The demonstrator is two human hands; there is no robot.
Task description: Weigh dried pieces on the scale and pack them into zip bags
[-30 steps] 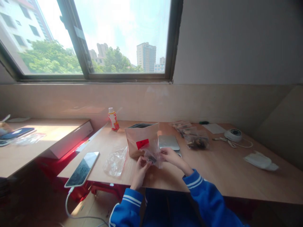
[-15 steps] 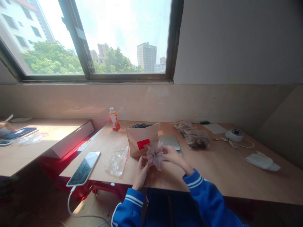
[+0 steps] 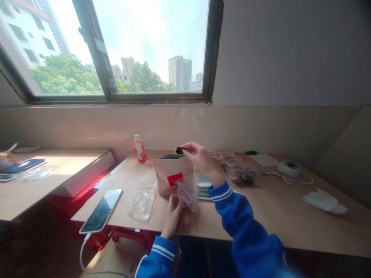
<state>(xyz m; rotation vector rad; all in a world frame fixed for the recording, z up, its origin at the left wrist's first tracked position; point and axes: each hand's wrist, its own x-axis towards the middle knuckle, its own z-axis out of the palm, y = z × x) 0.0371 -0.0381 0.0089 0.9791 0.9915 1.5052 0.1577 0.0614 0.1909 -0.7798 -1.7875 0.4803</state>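
Note:
A brown paper bag (image 3: 169, 173) with a red label stands open on the wooden table (image 3: 261, 208). My right hand (image 3: 198, 156) is raised over the bag's mouth and pinches a small dark piece (image 3: 180, 150) between thumb and fingers. My left hand (image 3: 173, 206) rests near the table's front edge, closed on a small clear plastic bag (image 3: 189, 191) that hangs open in front of the paper bag. A silver scale (image 3: 204, 183) lies behind the clear bag, partly hidden by my right forearm.
An empty clear bag (image 3: 142, 200) and a phone (image 3: 101, 210) on a cable lie to the left. A small bottle (image 3: 139, 148) stands by the wall. Filled clear bags (image 3: 242, 173), a white round device (image 3: 288, 168) and a white cloth (image 3: 323, 200) lie right. A second table (image 3: 43, 177) stands left.
My right hand let go of the small clear bag and rose to the paper bag's mouth, now pinching a dark piece. My left hand still holds the clear bag.

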